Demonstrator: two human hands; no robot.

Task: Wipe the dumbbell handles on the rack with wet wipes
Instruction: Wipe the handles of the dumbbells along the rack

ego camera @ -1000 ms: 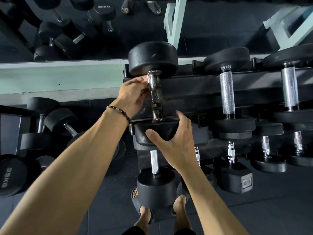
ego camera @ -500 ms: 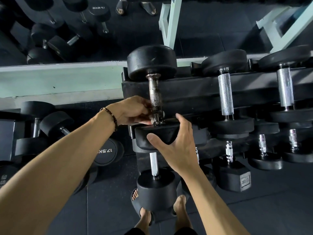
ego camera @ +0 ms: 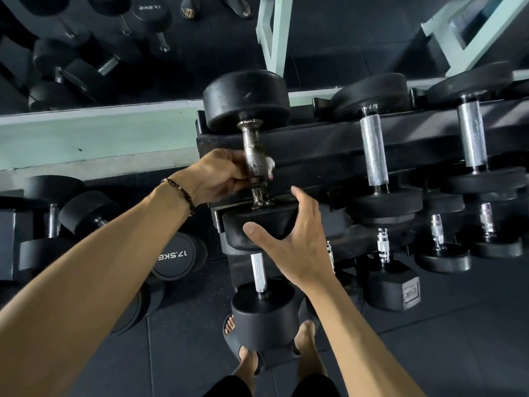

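Nearest the camera, two bare feet in dark slides [ego camera: 243, 336] stand on the black rubber floor [ego camera: 429, 353], right up against the rack, with a lower-tier dumbbell [ego camera: 264, 310] sticking out between them. Up a level, the right hand [ego camera: 297, 242] rests on the near head [ego camera: 257, 227] of the top-tier dumbbell, fingers spread and fairly straight, thumb out to the left, bracing rather than squeezing. That makes sense to me: a thick rubber head on a steel bar looks heavy and round enough to roll on its cradle, so a flat palm on the head is the place to steady it. Just beyond, the left hand [ego camera: 220, 174], beaded bracelet [ego camera: 180, 193] at the wrist, wraps its grip round the lower part of the handle [ego camera: 253, 159], with a scrap of white wet wipe [ego camera: 269, 163] peeking out on the far side of the bar. The wipe is soft and limp, so it needs the fingers pressing it into the knurling; the smooth collars near the heads look slicker. Farther right, two more knurled handles [ego camera: 373, 151] wait on the same rack [ego camera: 329, 144]. Beyond it, a mirror [ego camera: 143, 53] shows more dumbbells.
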